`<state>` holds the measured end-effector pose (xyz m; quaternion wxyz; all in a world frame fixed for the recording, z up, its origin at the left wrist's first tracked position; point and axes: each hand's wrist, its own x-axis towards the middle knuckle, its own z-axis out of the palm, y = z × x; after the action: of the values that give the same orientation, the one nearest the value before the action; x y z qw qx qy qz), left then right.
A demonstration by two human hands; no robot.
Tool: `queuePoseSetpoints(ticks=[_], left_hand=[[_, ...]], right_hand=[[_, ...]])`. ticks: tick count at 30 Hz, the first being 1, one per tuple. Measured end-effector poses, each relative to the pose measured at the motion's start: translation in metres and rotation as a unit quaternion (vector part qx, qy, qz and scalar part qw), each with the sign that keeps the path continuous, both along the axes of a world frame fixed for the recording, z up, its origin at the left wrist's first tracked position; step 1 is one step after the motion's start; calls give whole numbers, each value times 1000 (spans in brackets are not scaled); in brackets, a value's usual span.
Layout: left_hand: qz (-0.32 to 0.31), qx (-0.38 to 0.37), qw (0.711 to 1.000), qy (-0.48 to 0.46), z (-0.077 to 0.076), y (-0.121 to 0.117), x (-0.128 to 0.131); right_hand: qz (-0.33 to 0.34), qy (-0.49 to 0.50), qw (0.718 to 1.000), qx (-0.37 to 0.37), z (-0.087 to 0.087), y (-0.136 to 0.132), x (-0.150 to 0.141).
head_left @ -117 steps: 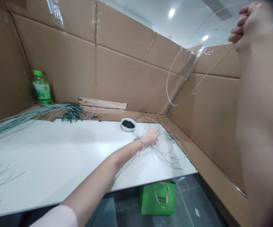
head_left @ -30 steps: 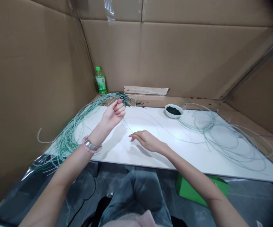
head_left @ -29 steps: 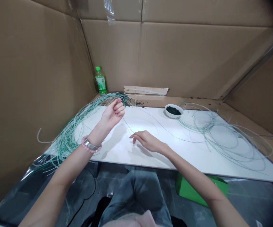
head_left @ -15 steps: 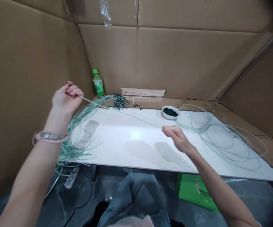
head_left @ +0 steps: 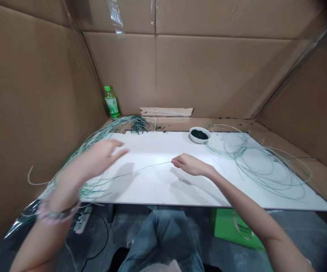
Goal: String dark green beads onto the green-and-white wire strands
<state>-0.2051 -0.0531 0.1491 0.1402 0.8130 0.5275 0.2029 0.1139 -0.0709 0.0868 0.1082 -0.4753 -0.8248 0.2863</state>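
My right hand [head_left: 191, 164] is closed over the middle of the white tabletop [head_left: 149, 189], pinching the end of a thin green strand [head_left: 155, 164]. That strand runs left across the table and passes beneath my left hand [head_left: 101, 156]. Slightly blurred, the left hand hovers over the table's left side with thumb and fingers apart, holding nothing I can see. Under and behind it lies a long bundle of green strands [head_left: 115, 124], whose far end carries a cluster of small dark pieces [head_left: 139, 125]. A white bowl [head_left: 199, 140] of dark bits [head_left: 199, 134] stands beyond my right hand.
Loose coils of pale green strand [head_left: 238, 153] spread over the table's right side. A green-capped bottle [head_left: 112, 105] stands in the back left corner. Cardboard walls [head_left: 203, 71] enclose the table. Below are a green bag [head_left: 227, 228] and a power strip [head_left: 82, 221].
My left hand has let go of the strand, moved down and right, and opened. The right hand has shifted left with its end, and the strand now sags lower.
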Motion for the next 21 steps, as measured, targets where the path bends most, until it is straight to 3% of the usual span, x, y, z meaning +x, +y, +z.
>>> queuePoseSetpoints(ticks=[2,4,5,6,9,11,21], left_hand=[[-82,-27,996,-4,-13,1,56],[-195,-161,967,-40,-38,14,97],[-231,-236,941,-78,-52,23,111],[-245,-256,931,-92,-66,33,121],[-240,-261,926,-131,-97,55,134],[-237,-256,925,-151,-107,61,137],[-256,-238,926,-146,-117,66,132]], right_hand=[[6,-2,1000,7,-1,2,-11],[5,-5,1000,16,-2,7,-17],[3,-7,1000,20,-2,10,-16],[3,-10,1000,22,-3,13,-14],[10,-15,1000,18,-6,24,1],[15,-20,1000,14,-10,30,14],[25,-68,997,-3,-31,40,46]])
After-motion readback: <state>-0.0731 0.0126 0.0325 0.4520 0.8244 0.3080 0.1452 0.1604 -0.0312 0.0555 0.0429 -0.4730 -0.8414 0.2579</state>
